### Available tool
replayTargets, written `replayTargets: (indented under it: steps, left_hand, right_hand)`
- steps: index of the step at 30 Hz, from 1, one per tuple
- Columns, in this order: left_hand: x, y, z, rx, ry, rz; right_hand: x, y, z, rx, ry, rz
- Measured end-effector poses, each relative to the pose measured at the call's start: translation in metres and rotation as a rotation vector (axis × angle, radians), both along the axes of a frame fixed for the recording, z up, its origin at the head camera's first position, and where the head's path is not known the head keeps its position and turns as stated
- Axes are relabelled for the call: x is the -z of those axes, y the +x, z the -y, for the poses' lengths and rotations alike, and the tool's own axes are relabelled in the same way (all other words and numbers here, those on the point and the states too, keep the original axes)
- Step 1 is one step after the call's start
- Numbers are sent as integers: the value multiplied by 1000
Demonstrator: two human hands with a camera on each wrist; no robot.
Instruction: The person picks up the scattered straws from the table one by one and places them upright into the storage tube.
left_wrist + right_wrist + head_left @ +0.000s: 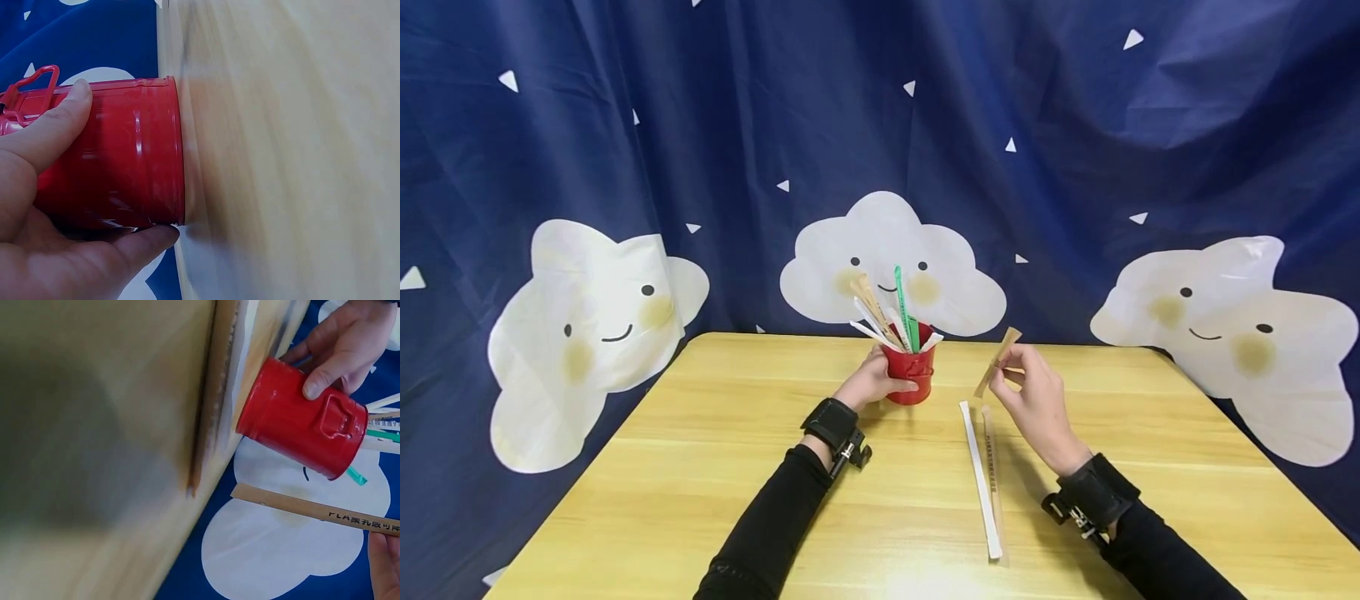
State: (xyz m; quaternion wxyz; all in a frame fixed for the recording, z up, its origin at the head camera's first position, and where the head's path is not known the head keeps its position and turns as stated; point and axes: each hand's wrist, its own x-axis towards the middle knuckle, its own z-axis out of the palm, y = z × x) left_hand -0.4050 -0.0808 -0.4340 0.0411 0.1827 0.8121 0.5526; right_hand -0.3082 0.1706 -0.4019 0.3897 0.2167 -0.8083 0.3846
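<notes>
A red metal bucket stands upright on the table, holding several paper-wrapped straws in white, brown and green. My left hand grips the bucket from its left side; in the left wrist view the thumb lies along its wall. To the right of the bucket, my right hand pinches a brown paper-wrapped straw above the table. Printed lettering shows on that straw in the right wrist view. The bucket's far side is hidden.
A white wrapped straw and a translucent wrapped straw lie side by side on the wooden table, in front of the right hand. Behind the table's back edge hangs a dark blue curtain with white clouds.
</notes>
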Motion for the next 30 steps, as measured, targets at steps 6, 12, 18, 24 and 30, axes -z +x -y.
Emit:
replayTargets:
  steps: [6,12,18,24,30]
  left_hand:
    - [-1,0,-1,-4,-12,3]
    - [-1,1,0,-17,4,29]
    - [1,0,0,-8,7,31]
    - [0,0,0,-2,-14,1]
    - [1,-2,1,4,3,21]
  right_hand:
    - [4,-1,1,2,-28,3]
    - [-2,-3,3,39,-72,-63]
    - [-9,-6,8,74,-155,-114]
    - [-18,-12,21,50,-226,-151]
    - [-32,-20,38,-8,-283,-229]
